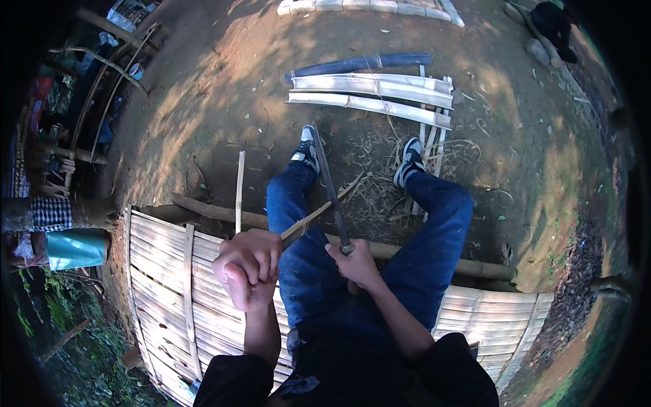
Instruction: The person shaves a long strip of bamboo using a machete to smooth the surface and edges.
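Observation:
My left hand [249,266] is a closed fist around one end of a split bamboo strip [313,218], which slants up to the right over my left thigh. In my right hand [356,263] is the handle of a long machete [328,178]. Its dark, narrow blade points away from me, between my knees, and crosses the strip in this view; I cannot tell whether they touch. A second pale bamboo strip [240,193] reaches outward from behind my left fist. Whether that hand also grips it is hidden.
I sit on a slatted bamboo bench [163,258] with a front pole [485,269]. Split bamboo pieces [369,103] lie ahead across thin slats, beside a dark bamboo length [369,64]. Shavings [366,203] litter the dirt between my feet. A teal cloth [78,249] is at far left.

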Motion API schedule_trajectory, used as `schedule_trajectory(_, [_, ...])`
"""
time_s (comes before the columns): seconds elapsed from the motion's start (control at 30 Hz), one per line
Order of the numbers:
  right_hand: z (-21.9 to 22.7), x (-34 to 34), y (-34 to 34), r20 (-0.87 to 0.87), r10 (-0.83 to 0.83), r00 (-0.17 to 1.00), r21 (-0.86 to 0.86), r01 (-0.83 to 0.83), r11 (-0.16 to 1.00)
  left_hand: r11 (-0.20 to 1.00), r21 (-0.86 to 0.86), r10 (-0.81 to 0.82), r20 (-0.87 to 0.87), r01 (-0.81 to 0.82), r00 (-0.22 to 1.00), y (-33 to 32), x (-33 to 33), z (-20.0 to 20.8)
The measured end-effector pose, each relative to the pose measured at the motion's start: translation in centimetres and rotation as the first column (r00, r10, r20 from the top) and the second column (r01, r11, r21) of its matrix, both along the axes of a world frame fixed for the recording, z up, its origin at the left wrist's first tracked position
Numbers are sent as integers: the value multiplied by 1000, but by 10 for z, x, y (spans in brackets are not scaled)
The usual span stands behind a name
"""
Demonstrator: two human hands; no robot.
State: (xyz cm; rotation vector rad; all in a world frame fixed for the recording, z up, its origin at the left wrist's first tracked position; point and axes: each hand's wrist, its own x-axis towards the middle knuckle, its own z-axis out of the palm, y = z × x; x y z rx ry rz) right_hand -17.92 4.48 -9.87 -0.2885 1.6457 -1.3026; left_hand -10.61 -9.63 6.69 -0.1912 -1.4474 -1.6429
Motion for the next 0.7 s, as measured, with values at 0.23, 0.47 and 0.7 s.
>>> schedule_trajectory(0.23, [55, 7, -4, -289, -18, 957, -404, -105, 909, 1000, 10, 5, 40, -6, 999, 25, -4, 7])
schedule_trajectory(0.47, [-42, -23, 1, 237, -17, 971, 161, -22, 987, 996, -49, -68, 12, 68, 998, 2, 4, 2])
schedule_trajectory(0.7, [17, -10, -6, -285, 69, 956, -227, -137, 964, 996, 88, 26, -49, -22, 998, 7, -4, -3])
